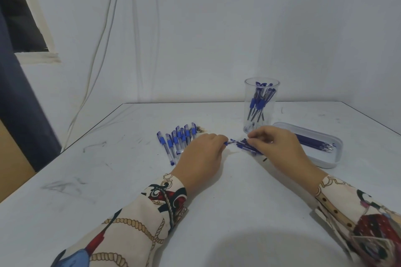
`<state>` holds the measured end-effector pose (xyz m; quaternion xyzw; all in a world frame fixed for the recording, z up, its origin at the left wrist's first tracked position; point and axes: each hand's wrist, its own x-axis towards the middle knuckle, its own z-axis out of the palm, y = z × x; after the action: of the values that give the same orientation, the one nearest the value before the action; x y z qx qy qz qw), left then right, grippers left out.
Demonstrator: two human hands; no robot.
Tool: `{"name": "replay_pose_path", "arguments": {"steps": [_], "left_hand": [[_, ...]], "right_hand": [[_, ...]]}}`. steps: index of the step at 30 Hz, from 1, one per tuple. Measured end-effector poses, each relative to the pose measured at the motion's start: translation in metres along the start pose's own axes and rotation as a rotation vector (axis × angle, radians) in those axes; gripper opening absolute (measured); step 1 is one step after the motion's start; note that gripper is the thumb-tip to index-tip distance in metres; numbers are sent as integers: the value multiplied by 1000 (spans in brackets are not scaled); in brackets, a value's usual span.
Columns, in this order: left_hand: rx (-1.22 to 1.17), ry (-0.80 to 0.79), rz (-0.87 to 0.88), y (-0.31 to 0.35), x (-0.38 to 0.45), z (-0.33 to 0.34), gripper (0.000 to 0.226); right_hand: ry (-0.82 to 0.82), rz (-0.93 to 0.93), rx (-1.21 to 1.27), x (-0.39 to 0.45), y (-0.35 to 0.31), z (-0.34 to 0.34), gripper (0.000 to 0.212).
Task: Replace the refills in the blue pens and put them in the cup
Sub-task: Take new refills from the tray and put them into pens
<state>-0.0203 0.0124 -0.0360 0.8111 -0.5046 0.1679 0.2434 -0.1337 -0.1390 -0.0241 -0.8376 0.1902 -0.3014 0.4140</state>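
Between my two hands a blue pen (pixel 235 142) lies level just above the table. My left hand (pixel 202 155) pinches its left end and my right hand (pixel 277 147) pinches its right end. Under my right fingers lies a small pile of dark blue pen parts (pixel 247 148). A row of several blue pens (pixel 178 138) lies on the table behind my left hand. The clear plastic cup (pixel 261 104) stands behind my right hand with several blue pens upright in it.
A shallow white tray (pixel 334 158) with several dark refills (pixel 314 143) lies right of my right hand. The white table (pixel 130 180) has pen marks. White cables hang down the wall behind, and a dark curtain hangs at far left.
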Motion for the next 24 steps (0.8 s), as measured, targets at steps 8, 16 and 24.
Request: {"name": "replay_pose_path", "arguments": {"steps": [8, 16, 24], "left_hand": [[-4, 50, 53, 2, -1, 1, 28], [2, 66, 90, 2, -2, 3, 28], [-21, 93, 130, 4, -3, 3, 27]], "right_hand": [[-59, 135, 280, 0, -6, 3, 10], [-68, 125, 306, -1, -7, 7, 12], [-81, 107, 305, -1, -5, 11, 11]]}}
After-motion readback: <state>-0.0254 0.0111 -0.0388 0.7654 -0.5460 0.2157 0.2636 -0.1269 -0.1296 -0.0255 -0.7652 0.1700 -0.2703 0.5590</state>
